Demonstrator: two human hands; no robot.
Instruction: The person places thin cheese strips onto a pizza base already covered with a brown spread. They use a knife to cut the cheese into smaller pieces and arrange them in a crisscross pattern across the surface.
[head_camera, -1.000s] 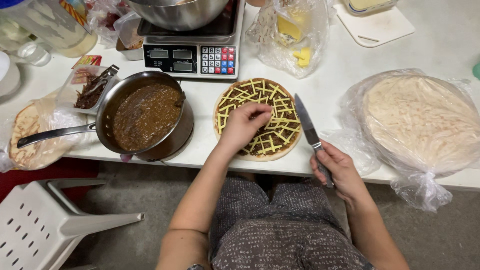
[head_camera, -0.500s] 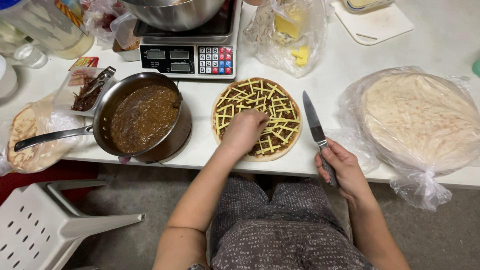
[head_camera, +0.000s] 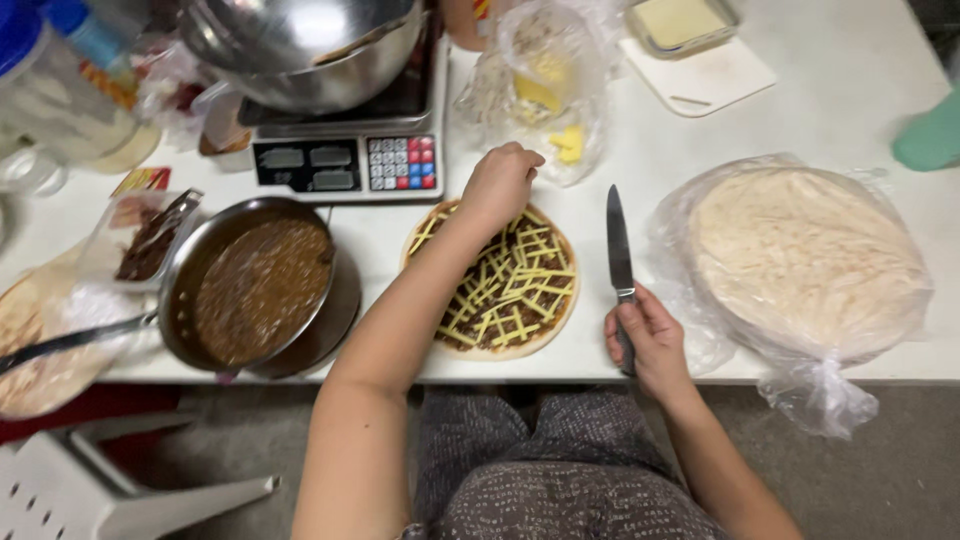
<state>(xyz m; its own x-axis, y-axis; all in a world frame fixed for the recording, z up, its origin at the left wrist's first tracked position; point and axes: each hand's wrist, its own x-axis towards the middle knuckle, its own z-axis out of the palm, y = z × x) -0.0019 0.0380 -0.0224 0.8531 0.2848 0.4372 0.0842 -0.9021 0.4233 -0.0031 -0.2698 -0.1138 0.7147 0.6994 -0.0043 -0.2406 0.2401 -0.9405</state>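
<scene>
Two hands work at the white table's (head_camera: 860, 70) near edge, where a sauced flatbread (head_camera: 505, 285) strewn with cheese strips lies. Left hand (head_camera: 500, 183) rests loosely curled on the flatbread's far rim, holding nothing I can make out; right hand (head_camera: 650, 340) is closed around a knife (head_camera: 620, 265) just beside it.

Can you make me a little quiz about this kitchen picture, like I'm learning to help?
1. True or false: the right hand holds a knife with the blade pointing away from the person.
2. What covers the round flatbread under the left hand? A) brown sauce and yellow cheese strips B) green leaves C) nothing
3. Fill in: the pan of brown sauce sits to the ____ of the topped flatbread.

Key: 1 true. 2 A. 3 left.
</scene>
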